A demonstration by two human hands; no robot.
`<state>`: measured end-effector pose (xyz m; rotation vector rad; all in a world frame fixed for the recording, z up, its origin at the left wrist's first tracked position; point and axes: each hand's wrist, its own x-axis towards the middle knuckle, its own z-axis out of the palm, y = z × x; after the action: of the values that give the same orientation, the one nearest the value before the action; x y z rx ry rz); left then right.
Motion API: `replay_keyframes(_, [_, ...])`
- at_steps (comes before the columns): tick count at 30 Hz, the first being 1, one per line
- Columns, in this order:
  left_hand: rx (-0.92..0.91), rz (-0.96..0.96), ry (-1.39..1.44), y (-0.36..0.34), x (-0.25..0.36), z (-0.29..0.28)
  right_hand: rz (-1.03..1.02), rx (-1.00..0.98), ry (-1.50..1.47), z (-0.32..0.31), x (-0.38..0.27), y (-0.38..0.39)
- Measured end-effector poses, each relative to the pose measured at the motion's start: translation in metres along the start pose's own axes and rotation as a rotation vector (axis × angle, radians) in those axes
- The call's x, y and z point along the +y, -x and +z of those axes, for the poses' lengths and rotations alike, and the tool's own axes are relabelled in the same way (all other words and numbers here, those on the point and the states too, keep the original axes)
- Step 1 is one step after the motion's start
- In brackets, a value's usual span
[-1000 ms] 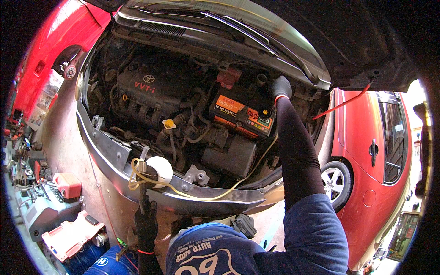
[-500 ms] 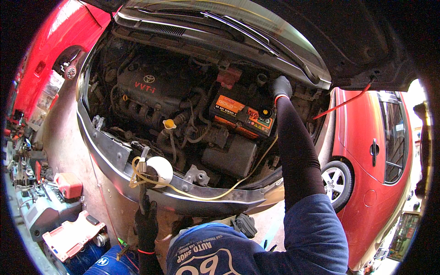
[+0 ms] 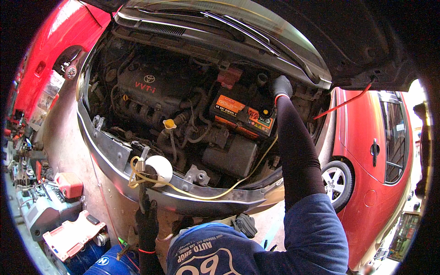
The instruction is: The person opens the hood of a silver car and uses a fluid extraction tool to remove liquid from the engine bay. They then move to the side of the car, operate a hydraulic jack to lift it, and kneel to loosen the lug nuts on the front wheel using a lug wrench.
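Observation:
In a dark glove, my left hand (image 3: 147, 222) is below the car's front edge, its fingers around the lower part of what looks like a hand pump (image 3: 142, 166) with a metal body. A round white part (image 3: 160, 171) sits beside the pump. From it a pale yellowish tube (image 3: 215, 196) loops and runs right along the front edge, then up beneath my right forearm. My right hand (image 3: 282, 86), gloved in grey, is closed at the rear right of the engine bay, beside a small round reservoir neck (image 3: 262, 79). Whatever its fingers hold is hidden.
An orange-and-black battery (image 3: 243, 114) lies left of my right forearm. The engine cover (image 3: 153, 80) and a yellow cap (image 3: 169, 124) are farther left. The raised hood (image 3: 366, 41) hangs overhead, with a red prop rod (image 3: 343, 101). A red car (image 3: 366, 183) stands right; tools and blue drums (image 3: 112, 263) lie left.

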<state>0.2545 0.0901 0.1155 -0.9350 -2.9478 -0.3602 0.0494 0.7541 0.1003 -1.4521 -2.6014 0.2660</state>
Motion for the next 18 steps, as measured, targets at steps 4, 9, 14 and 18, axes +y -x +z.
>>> replay_keyframes(4, [-0.055, -0.09, 0.045, -0.0028, 0.0051, -0.0041, -0.013, 0.038, -0.006, 0.003, 0.0007, 0.0001])
replay_keyframes(9, [-0.236, -0.396, 0.27, -0.0023, 0.0077, -0.0054, -0.011, 0.015, -0.005, 0.0023, 0.0005, -0.0006])
replay_keyframes(14, [-0.16, -0.267, 0.215, -0.0011, 0.0034, -0.0022, 0.032, -0.03, -0.039, 0.0, -0.0016, -0.0009])
replay_keyframes(18, [0.001, -0.007, 0.023, 0.0002, 0.0009, -0.0011, 0.031, -0.029, 0.001, 0.0028, -0.002, -0.0029])
